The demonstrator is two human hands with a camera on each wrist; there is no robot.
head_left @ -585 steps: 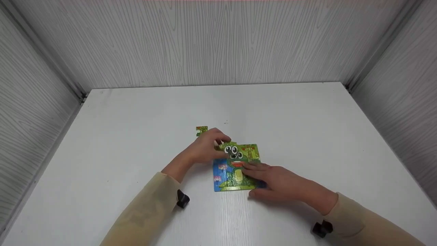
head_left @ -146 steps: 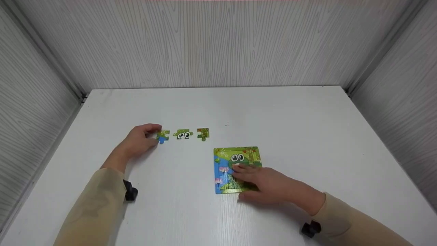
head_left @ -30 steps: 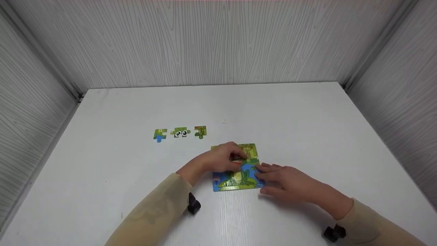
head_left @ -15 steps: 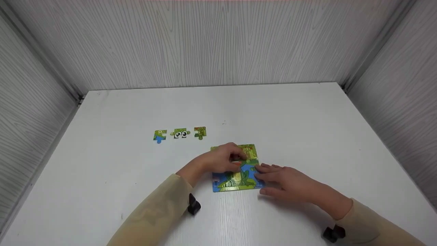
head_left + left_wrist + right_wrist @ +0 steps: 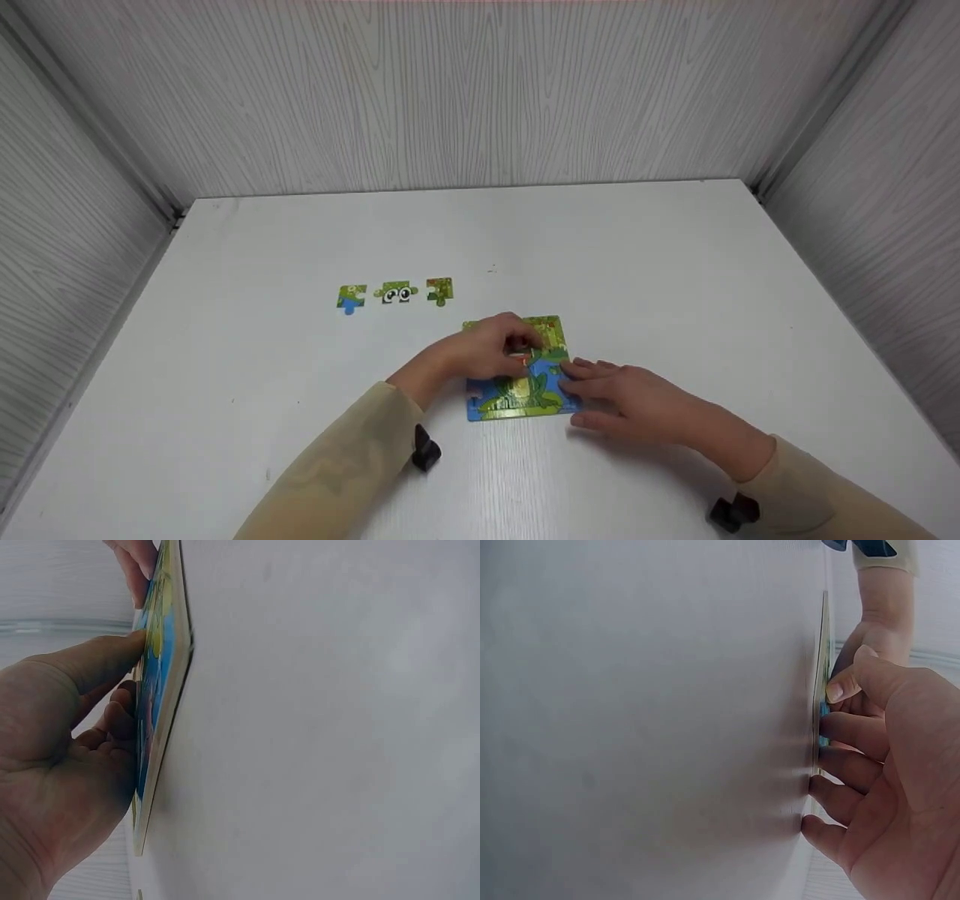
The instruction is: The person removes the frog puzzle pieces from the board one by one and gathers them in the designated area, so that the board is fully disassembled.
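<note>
A square frog jigsaw puzzle (image 5: 517, 405) lies flat on the white table in the head view, its thin board edge showing in the left wrist view. My left hand (image 5: 484, 349) comes over it from the left, covering its upper left part. Thumb and fingers curl down at a middle puzzle piece (image 5: 522, 361) with the frog's red mouth, pinching there; the fingertips are partly hidden. My right hand (image 5: 637, 401) rests at the puzzle's right edge, fingers spread and relaxed, some tips on the board and others on the table in the right wrist view.
Three loose puzzle pieces lie in a row beyond the puzzle, to the left: a green and blue one (image 5: 350, 298), one with eyes (image 5: 397, 292) and a green one with red (image 5: 440, 290). Grained panels (image 5: 480, 97) wall the table at the back and sides.
Since the earliest frame, the eyes piece and the green-blue piece have joined the loose row. My left hand has come back onto the puzzle; my right has shifted to its right edge. Both stay still lately.
</note>
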